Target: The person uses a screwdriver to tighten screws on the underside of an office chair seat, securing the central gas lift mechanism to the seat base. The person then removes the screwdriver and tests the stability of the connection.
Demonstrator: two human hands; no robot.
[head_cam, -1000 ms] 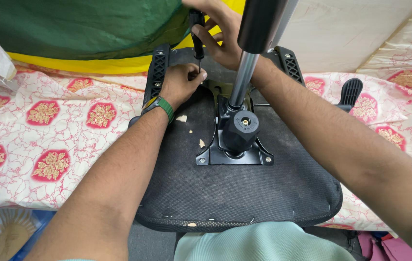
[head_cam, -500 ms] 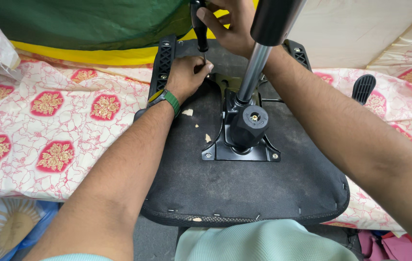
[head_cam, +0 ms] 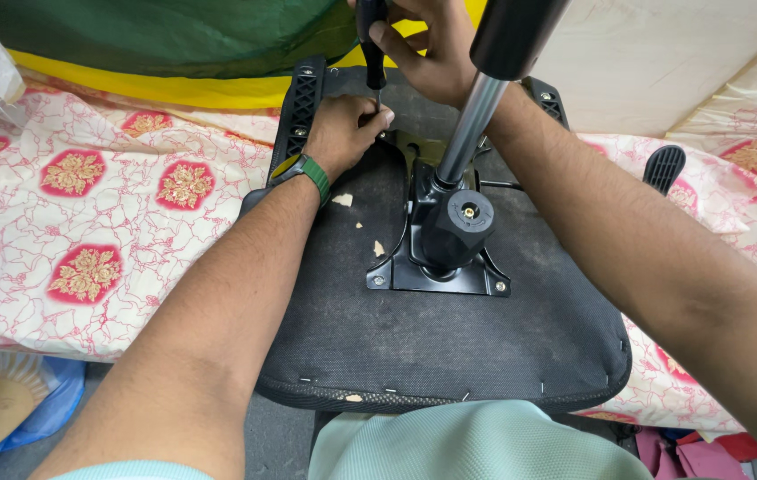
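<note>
On the patterned bedsheet (head_cam: 85,222), my right hand (head_cam: 427,49) grips the screwdriver (head_cam: 371,44) upright, tip down beside my left hand (head_cam: 347,133), pinched at the seat underside (head_cam: 449,347).

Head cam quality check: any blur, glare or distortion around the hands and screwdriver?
Head view: even, soft light, no hard shadows; left hand and screwdriver sharp, right hand cropped by the top edge; faint shine on the metal post, no blown glare; forearms near the lens look stretched, wide-angle; chair seat in focus.
</note>
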